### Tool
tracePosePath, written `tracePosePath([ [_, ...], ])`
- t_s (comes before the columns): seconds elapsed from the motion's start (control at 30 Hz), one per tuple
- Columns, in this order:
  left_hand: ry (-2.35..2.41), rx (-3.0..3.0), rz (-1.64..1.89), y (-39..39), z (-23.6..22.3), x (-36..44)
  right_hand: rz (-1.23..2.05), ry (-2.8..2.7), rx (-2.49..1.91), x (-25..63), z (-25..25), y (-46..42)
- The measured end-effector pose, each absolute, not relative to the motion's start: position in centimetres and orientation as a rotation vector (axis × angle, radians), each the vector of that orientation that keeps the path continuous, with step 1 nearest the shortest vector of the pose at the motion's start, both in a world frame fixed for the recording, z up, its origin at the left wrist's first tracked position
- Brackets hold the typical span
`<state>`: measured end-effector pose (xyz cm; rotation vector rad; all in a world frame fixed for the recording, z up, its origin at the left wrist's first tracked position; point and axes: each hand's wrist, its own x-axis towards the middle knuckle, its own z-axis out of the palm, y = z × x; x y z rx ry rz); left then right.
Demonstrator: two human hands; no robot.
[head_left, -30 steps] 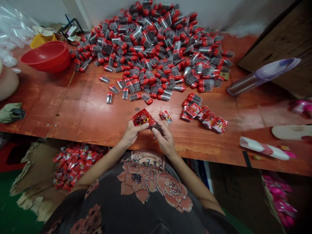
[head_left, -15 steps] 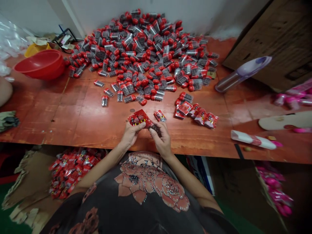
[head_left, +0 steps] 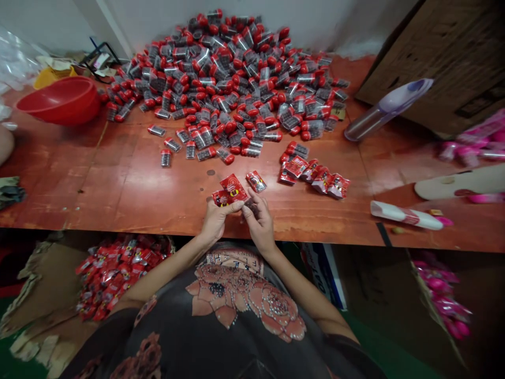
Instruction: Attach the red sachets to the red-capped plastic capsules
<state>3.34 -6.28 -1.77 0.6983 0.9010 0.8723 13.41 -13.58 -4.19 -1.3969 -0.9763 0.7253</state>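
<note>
Two red packets (head_left: 233, 188), left hand (head_left: 215, 220); print unreadable.

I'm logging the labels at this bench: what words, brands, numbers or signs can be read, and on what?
"OAT", as it seems, on the white-and-blue package below the table edge; the rest is unclear.
Shirt: some letters, no clear word.
Red packets at the left hand: print too small.
Cardboard box: dark marks, too blurred.

Above the near edge of the worktop (head_left: 130, 195), left grip (head_left: 215, 218) and right grip (head_left: 261, 223) sit close together, fingers (head_left: 260, 204) bent, forearms (head_left: 168, 270) angled inward.
</note>
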Motion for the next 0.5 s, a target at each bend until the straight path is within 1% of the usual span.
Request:
tracePosePath([
  [0.13,0.876,0.701,0.819,-6.0,-1.8,3.2,0.781,-0.868,-1.331,13.3,-4.2,-13.8],
  [0.33,0.914,0.668,0.972,-4.5,-1.5,2.8,0.815,-0.889,-1.311,13.2,-4.2,-14.1],
  [0.5,0.928,0.634,1.112,-5.4,-1.3,3.5,0.794,-0.876,-1.315,13.0,-4.2,-14.2],
])
